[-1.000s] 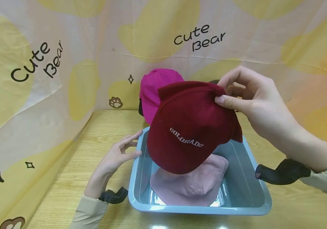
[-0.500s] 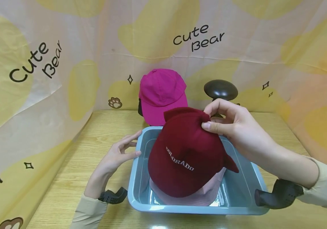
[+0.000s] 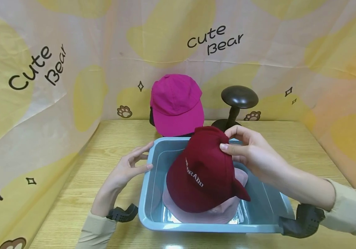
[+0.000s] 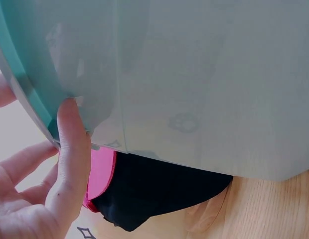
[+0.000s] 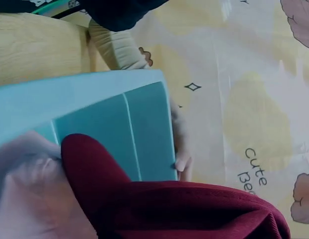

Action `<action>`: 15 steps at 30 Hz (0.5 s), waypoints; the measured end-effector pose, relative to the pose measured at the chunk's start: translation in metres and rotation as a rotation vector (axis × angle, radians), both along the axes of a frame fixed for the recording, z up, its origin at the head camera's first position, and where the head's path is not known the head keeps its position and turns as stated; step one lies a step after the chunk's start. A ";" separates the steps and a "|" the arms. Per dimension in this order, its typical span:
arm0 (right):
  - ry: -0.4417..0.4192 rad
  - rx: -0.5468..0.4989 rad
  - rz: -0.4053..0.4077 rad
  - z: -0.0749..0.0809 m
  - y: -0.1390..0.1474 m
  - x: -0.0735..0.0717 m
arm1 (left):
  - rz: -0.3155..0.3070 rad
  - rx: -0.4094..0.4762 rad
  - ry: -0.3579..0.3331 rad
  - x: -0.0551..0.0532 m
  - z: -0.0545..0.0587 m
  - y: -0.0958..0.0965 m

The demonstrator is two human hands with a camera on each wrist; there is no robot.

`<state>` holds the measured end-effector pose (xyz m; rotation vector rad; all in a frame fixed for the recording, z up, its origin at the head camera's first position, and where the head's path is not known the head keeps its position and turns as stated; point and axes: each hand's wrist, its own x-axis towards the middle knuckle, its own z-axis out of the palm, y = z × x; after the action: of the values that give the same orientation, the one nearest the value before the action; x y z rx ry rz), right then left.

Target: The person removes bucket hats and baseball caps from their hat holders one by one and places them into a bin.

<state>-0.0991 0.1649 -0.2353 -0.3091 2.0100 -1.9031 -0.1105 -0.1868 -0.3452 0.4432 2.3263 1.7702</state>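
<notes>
My right hand [image 3: 254,154] pinches the back of a dark red baseball cap [image 3: 203,173] between thumb and fingers. The cap, with white COLORADO lettering, tilts brim down over a pale pink bucket hat [image 3: 224,214] in a light blue plastic basin [image 3: 212,227]. Seen by the right wrist camera, the cap's brim [image 5: 87,164] overlaps the pink hat [image 5: 40,199]. Spread along the basin's left rim, my left hand [image 3: 128,167] touches it with its fingertips. In the left wrist view a finger [image 4: 72,144] lies against the basin's outer wall [image 4: 194,89].
Behind the basin sits a bright pink cap [image 3: 176,103] with something black under it. A dark brown stand with a rounded top [image 3: 239,97] is at the back right. A printed cloth [image 3: 165,41] hangs around the wooden table [image 3: 112,135].
My right hand has lowered the red cap into the basin over the pink hat, uncovering the pink cap and stand behind. My left hand has stayed at the rim.
</notes>
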 end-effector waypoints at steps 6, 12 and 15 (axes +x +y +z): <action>-0.003 0.048 -0.007 -0.008 0.011 0.005 | 0.001 -0.001 0.004 -0.001 0.001 0.000; -0.011 0.094 -0.032 -0.017 0.021 0.011 | 0.004 -0.006 0.002 -0.001 0.000 0.000; -0.011 0.112 -0.052 -0.024 0.026 0.013 | 0.007 -0.013 0.006 -0.001 0.000 0.000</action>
<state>-0.0859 0.1905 -0.2590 -0.2182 2.1268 -1.8102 -0.1111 -0.1867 -0.3450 0.4399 2.3450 1.7585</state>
